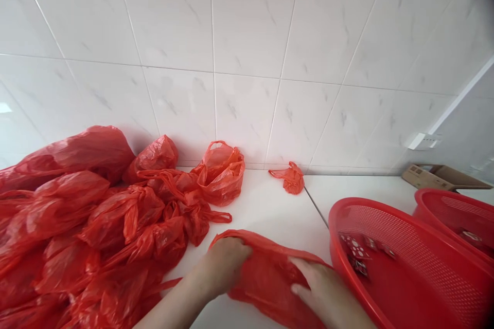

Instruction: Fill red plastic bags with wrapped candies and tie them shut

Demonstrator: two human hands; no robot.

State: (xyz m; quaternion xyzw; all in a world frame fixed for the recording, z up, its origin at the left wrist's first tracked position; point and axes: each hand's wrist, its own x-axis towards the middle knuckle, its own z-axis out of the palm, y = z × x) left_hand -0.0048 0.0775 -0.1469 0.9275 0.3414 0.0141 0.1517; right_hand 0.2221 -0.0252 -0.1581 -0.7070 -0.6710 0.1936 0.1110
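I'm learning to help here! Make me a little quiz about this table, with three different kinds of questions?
1. Which hand is nearer the red plastic basket: the left hand or the right hand?
2. True or false: both hands are touching the red plastic bag.
3. How many red baskets can you see in all?

Key: 1. the right hand; 2. true; 3. two.
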